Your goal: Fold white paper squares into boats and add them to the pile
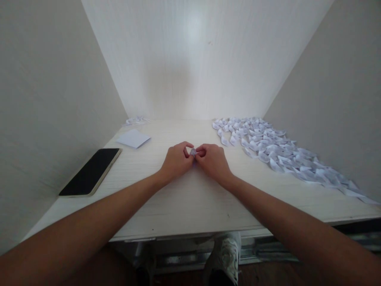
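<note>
Between my two hands, just above the middle of the white tabletop (178,214), is a small folded piece of white paper (193,152). My left hand (177,159) pinches its left side with thumb and forefinger. From the right, my right hand (212,161) pinches the other side, fingers curled in. The fingertips cover much of the paper, so its exact shape cannot be made out. Many small folded paper boats (268,145) lie in a spread-out heap to the right of my right hand.
On the left lies a dark-screened phone (91,172), with a stack of white paper sheets (133,138) beyond it. Thin paper scraps (137,120) sit in the far left corner. Panels enclose the left, back and right. A shoe (228,254) shows below the front edge.
</note>
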`<control>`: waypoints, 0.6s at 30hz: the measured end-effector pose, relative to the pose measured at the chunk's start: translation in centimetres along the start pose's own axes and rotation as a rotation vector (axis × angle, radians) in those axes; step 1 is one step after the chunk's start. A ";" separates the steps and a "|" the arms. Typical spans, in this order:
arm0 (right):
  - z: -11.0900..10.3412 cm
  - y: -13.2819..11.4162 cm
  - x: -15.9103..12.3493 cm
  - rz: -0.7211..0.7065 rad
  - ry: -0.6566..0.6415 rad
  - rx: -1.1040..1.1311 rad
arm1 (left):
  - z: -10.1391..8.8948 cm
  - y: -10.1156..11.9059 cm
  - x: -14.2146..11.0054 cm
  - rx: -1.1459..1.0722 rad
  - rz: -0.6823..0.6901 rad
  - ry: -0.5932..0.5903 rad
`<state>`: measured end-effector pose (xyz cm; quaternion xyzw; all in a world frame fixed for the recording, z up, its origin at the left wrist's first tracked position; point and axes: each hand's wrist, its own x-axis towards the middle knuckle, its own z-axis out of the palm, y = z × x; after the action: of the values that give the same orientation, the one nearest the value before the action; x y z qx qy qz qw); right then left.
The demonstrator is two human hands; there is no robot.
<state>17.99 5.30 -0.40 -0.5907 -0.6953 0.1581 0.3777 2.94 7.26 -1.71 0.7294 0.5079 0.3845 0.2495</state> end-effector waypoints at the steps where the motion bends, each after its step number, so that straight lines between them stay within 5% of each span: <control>1: 0.1 -0.3 0.4 -0.015 -0.018 -0.064 | 0.0 0.0 0.2 0.000 0.008 0.014; 3: 0.2 -0.9 1.6 -0.039 -0.066 -0.202 | -0.2 0.0 0.9 -0.048 -0.037 -0.018; 6: 0.1 -1.9 4.4 -0.009 -0.239 -0.426 | -0.4 0.4 2.5 -0.155 -0.290 -0.228; 12: 0.7 -2.9 9.7 0.138 -0.593 -0.588 | -0.4 1.0 6.3 -0.148 -0.527 -0.512; 18: 1.3 -2.8 10.2 0.091 -0.584 -0.681 | -0.1 0.6 7.2 -0.103 -0.616 -0.559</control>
<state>14.91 14.54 4.04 -0.6417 -0.7586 0.0969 -0.0577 4.55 13.78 1.02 0.6061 0.5952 0.1042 0.5172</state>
